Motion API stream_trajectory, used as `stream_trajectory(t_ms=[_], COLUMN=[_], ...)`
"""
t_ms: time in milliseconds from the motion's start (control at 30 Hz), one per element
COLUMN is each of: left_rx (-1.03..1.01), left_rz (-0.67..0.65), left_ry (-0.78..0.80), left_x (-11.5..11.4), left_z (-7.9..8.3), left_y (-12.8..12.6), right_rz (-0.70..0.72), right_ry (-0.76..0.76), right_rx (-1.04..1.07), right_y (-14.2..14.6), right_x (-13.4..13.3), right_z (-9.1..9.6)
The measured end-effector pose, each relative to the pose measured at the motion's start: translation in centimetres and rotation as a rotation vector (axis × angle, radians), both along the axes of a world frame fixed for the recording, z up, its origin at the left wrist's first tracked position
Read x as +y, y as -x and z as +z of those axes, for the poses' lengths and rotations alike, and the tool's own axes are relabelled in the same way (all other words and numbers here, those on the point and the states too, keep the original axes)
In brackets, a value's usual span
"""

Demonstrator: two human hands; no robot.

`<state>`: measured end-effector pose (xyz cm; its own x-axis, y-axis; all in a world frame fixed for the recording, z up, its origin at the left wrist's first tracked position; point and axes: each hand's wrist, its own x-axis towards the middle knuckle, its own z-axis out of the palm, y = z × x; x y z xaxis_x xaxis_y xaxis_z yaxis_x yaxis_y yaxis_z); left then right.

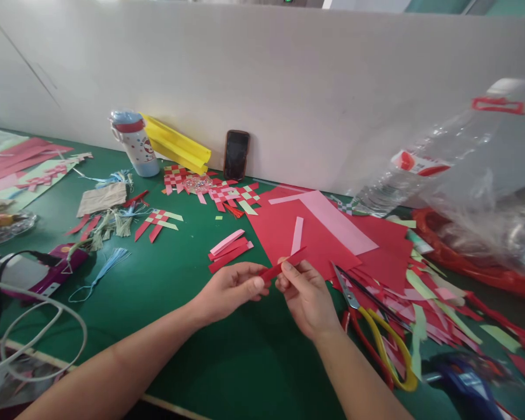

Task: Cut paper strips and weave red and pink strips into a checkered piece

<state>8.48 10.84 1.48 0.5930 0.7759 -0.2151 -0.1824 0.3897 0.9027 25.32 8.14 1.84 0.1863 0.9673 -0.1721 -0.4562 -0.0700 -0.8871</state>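
Note:
Between my two hands I hold a red paper strip [273, 272] above the green table. My left hand [234, 289] pinches its left end between thumb and fingers. My right hand [305, 291] pinches the strip farther right, where its tip sticks out past the thumb. Just behind the hands, folded pink and red paper strips [231, 249] lie on the table. A narrow pink strip [297, 234] rests on the red paper sheets [284, 219], along with a wider pink strip [339, 221]. Scissors [371, 326] with yellow and red handles lie right of my right hand.
Woven paper pieces [160, 221], tassels [107, 268] and a cloth pouch [102, 198] lie left. A cup [135, 143], yellow folded piece [175, 143] and phone [236, 154] stand near the white partition [289, 87]. Paper scraps [420, 291] and a plastic bottle [424, 157] are right.

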Motion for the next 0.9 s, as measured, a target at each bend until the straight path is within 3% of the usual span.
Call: stream_trajectory(t_ms=[200,433,667,767,900], left_rx=[0.148,0.127,0.151,0.144,0.126], left_rz=[0.089,0.137,0.151,0.149,0.118], left_ry=[-0.146,-0.125,-0.136,-0.147,-0.131], left_x=[-0.4,-0.5,-0.7,-0.7,-0.5], left_z=[-0.6,0.1,0.8,1.0,0.9], left_y=[-0.4,-0.5,-0.6,-0.6,-0.4], right_rz=[0.022,0.071,0.224,0.239,0.192], right_ry=[0.010,-0.026,-0.100,-0.079,-0.037], right_rx=[0.005,0.000,-0.263,-0.333,-0.254], right_y=[0.7,0.9,1.1,1.1,1.0], right_x=[-0.4,-0.6,-0.8,-0.8,-0.6], right_z=[-0.5,-0.3,-0.1,-0.1,-0.6])
